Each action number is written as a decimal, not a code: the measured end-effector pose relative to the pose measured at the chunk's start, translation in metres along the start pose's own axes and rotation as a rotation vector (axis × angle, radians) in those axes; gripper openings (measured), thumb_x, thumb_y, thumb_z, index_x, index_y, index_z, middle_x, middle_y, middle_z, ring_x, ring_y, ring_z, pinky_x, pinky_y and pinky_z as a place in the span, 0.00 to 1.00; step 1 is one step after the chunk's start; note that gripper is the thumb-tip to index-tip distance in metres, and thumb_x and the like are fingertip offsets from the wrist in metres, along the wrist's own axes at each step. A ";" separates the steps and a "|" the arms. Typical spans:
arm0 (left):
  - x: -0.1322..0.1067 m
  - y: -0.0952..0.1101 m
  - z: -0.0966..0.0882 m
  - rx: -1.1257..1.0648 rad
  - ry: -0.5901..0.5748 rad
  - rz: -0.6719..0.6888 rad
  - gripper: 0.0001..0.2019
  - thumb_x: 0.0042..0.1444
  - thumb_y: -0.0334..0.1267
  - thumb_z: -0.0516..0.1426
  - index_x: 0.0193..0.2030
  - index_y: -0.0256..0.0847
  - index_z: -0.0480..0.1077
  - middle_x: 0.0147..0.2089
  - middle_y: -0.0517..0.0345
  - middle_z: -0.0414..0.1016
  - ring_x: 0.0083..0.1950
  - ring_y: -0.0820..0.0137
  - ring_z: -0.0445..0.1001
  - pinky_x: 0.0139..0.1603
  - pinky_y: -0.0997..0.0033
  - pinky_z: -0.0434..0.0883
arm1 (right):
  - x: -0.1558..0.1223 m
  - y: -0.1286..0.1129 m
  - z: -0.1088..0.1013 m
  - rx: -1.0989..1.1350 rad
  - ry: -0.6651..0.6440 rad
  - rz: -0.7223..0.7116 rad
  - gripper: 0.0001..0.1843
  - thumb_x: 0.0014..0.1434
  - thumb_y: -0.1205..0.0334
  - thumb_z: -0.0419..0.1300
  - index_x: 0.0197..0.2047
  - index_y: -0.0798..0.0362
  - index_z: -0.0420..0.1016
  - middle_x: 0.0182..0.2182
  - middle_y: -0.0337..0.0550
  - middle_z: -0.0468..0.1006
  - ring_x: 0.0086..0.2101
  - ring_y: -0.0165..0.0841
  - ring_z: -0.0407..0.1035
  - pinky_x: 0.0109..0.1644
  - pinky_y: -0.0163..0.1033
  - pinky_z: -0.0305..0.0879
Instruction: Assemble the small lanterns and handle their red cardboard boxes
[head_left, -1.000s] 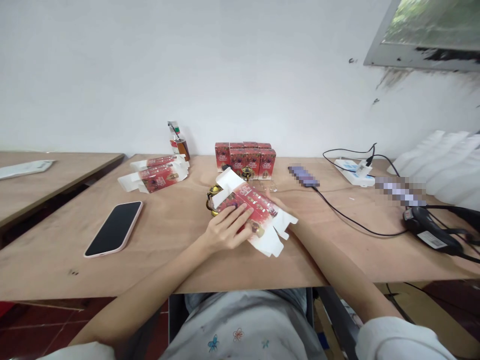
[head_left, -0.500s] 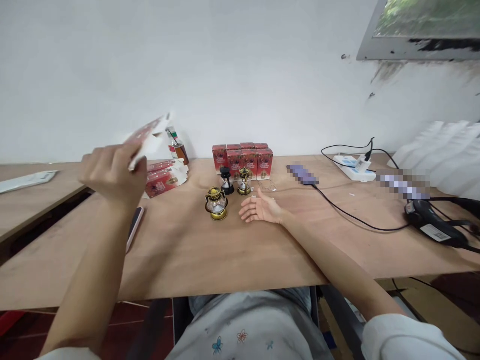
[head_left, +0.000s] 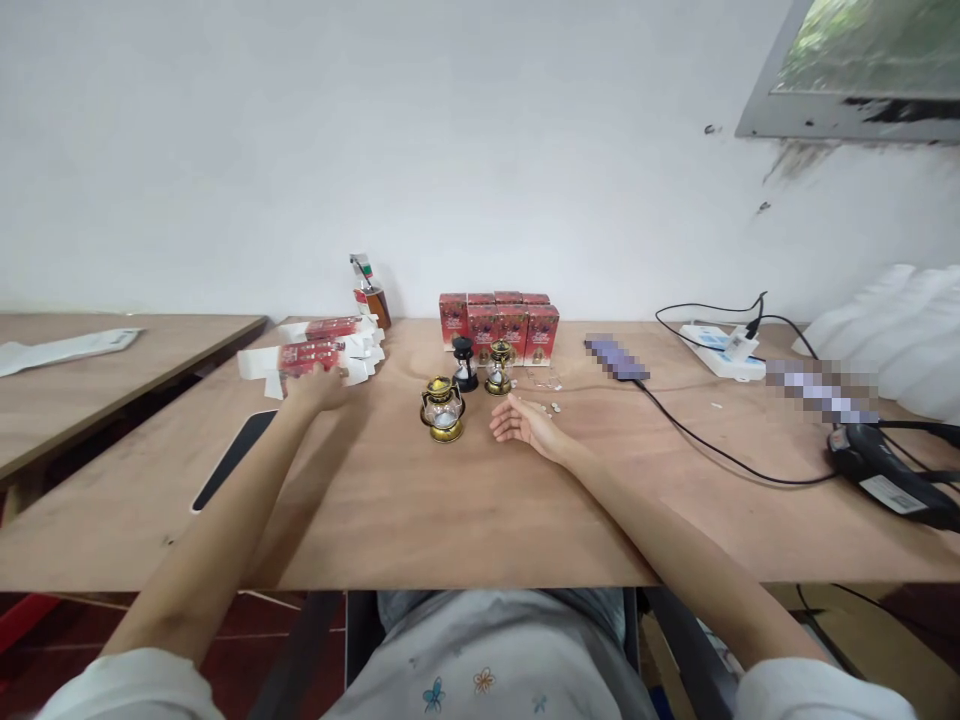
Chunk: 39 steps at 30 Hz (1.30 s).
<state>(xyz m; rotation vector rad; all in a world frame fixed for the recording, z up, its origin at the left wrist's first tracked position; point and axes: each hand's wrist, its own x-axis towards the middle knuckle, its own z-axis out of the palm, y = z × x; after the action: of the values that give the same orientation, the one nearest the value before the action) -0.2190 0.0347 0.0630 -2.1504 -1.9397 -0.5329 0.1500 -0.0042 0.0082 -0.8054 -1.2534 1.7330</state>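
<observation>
My left hand is at the near edge of a flattened red and white box, closed on that edge as far as I can see; its fingertips are partly hidden. Under and behind this box lie other unfolded red cartons. My right hand rests on its side on the table, fingers loosely curled and apart, holding nothing. Just left of it stands a small gold lantern with a clear body. Behind are a black lantern and a second gold lantern.
Several upright red boxes stand in rows near the wall. A bottle is at the back left, a dark phone beside my left forearm. To the right are a cabled phone, a power strip and a black device.
My left hand has come down from the air with the red box, which now lies on the other cartons. My right hand has barely moved. The view has shifted slightly.
</observation>
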 end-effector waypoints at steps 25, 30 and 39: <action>-0.059 0.167 0.055 -1.107 -0.177 0.051 0.26 0.41 0.43 0.63 0.47 0.35 0.66 0.43 0.53 0.75 0.43 0.63 0.72 0.44 0.65 0.69 | -0.020 0.009 0.021 -1.078 0.082 -0.525 0.15 0.59 0.57 0.54 0.49 0.48 0.64 0.29 0.36 0.73 0.23 0.27 0.64 0.32 0.33 0.61; -0.062 0.158 0.052 -1.048 -0.141 0.025 0.27 0.42 0.43 0.62 0.50 0.37 0.66 0.47 0.53 0.74 0.47 0.62 0.71 0.46 0.65 0.68 | -0.019 0.008 0.019 -1.136 0.024 -0.478 0.14 0.59 0.56 0.54 0.48 0.48 0.66 0.30 0.36 0.73 0.26 0.27 0.65 0.34 0.33 0.59; -0.064 0.159 0.049 -0.789 -0.068 -0.013 0.29 0.42 0.44 0.61 0.54 0.41 0.67 0.43 0.55 0.75 0.44 0.62 0.70 0.44 0.64 0.67 | -0.019 0.008 0.017 -0.982 -0.028 -0.454 0.15 0.58 0.58 0.55 0.49 0.49 0.67 0.29 0.34 0.71 0.23 0.24 0.62 0.32 0.31 0.59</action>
<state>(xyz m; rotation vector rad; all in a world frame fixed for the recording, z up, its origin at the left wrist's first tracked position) -0.0598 -0.0248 0.0083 -2.5912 -1.9838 -1.4407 0.1419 -0.0292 0.0063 -0.9115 -2.1391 0.7065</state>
